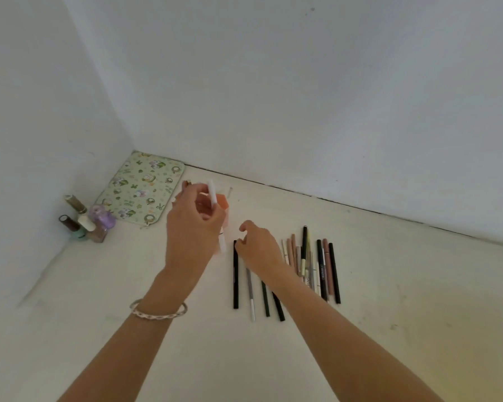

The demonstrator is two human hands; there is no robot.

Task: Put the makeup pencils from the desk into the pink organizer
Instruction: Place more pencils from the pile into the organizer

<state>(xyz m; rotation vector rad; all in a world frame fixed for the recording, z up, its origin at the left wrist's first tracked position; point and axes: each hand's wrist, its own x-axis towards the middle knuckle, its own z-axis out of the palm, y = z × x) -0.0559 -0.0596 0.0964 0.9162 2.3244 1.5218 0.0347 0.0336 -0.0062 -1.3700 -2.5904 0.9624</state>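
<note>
Head view. The left hand [193, 224] is closed on a white pencil [213, 192], held upright just over the pink organizer [223, 205], which the hand largely hides; the pencil's lower end cannot be made out, so whether it is inside yet cannot be told. A brownish tip [186, 184] shows behind the fingers and may be a pencil already stowed. The right hand [259, 248] hovers with fingers curled but parted, empty, its fingertips at the top of a black pencil [235, 275]. Judged from this layout, the task is at an early stage: a row of makeup pencils [311, 266] lies on the desk [389, 300], partly under the right forearm. The desk is pale and matte, set in a corner of bare white walls [302, 82]. A patterned green pouch [141, 190] and a group of small bottles [86, 220] stand at the far left.
</note>
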